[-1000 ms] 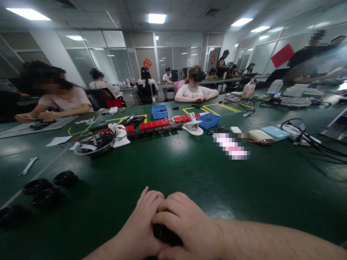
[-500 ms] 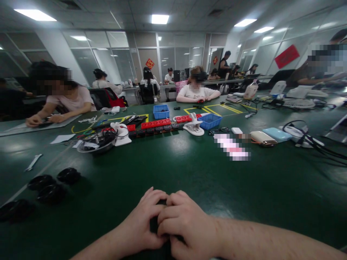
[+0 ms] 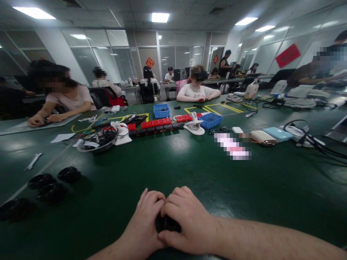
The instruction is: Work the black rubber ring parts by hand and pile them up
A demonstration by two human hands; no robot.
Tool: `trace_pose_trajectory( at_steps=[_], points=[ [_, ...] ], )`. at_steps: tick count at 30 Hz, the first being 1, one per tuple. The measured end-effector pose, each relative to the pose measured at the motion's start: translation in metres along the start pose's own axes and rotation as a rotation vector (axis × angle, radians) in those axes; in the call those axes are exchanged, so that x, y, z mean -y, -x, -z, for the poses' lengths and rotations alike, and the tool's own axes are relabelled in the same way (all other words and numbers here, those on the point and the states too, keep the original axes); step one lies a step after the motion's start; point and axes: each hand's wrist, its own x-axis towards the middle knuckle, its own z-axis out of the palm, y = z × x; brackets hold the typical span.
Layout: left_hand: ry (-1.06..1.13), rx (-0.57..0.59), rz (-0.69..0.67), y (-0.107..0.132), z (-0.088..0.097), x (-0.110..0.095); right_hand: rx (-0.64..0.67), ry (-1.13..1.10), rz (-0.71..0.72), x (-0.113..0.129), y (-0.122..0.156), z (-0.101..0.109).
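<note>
At the near edge of the table my left hand [image 3: 148, 220] and my right hand [image 3: 185, 221] are closed round one black rounded part [image 3: 168, 224]. My left fingers curve along its left side. The right hand covers its top and right side, thumb toward me. Only the dark middle of the part shows between the hands, so its exact kind is hidden. Off to the left stand several glossy black round parts [image 3: 51, 193], ring-like in outline.
A wrench [image 3: 34, 161] lies at the left. Farther back are a metal bowl [image 3: 94, 144] with dark items, a row of red-and-black blocks [image 3: 155, 122], white clips [image 3: 194, 126] and blue bins [image 3: 210, 121]. Power banks [image 3: 264, 138] and cables sit right. Co-workers [image 3: 199, 90] are seated around.
My hands have shifted slightly on the black part. The right thumb now lies across its near side, and more of the part's dark middle shows between the hands.
</note>
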Motion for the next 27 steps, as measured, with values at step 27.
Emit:
trace_pose_trajectory(
  at_steps=[27],
  points=[
    [0.027,0.061,-0.059,-0.004,0.007,0.001,0.001,0.077,0.109,0.001,0.000,0.009]
  ],
)
